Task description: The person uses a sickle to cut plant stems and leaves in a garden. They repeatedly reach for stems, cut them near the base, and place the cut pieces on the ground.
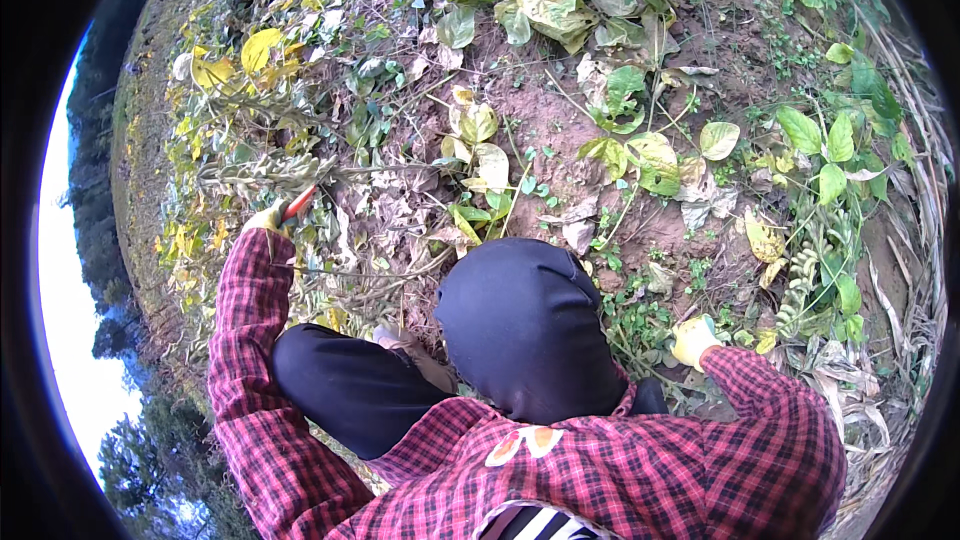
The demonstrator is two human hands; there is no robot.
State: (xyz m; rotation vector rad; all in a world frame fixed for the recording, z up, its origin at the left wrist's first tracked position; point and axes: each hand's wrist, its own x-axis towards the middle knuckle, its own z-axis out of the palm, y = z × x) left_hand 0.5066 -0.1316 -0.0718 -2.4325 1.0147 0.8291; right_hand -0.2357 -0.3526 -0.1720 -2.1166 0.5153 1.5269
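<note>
My left hand [268, 219], in a yellowish glove, is closed around a red-handled tool [300, 202] at the left; the rest of the tool is not visible. Just above it lies a cut or bent bean plant [270, 171] with dense pods, its stem running right. My right hand [694, 341], in a pale yellow glove, is low over the ground on the right, among small green weeds [645, 330]. Its fingers are largely hidden, so I cannot tell whether it grips a stem. Right of it stands a green bean plant with pods [799, 285].
My dark-trousered knees [525, 330] rise between my arms, with a shoe [412, 356] beneath. Reddish soil [547, 120] carries dry leaves and yellowing bean plants [551, 11]. Dry stalks [919, 135] line the right edge. Trees [105, 240] stand beyond the field at left.
</note>
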